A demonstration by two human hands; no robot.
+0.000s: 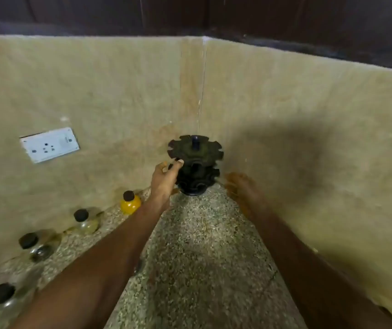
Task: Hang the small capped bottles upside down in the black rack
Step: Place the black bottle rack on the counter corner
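Observation:
The black rack (196, 162) stands in the far corner of the speckled counter (202, 245), a tiered tower with notched round discs, all slots bare. My left hand (165, 179) reaches to its left side, fingertips touching the edge of a disc; whether it pinches the disc is unclear. My right hand (240, 188) is blurred, low beside the rack's right base, nothing visible in it. Several small bottles with black caps stand upright along the left wall: a yellow one (130, 202), a clear one (85, 220), another clear one (36, 245) and one nearest me (4, 296).
Beige stone walls meet in the corner right behind the rack. A white wall socket (50, 144) sits on the left wall above the bottles. A dark shadow falls on the right wall.

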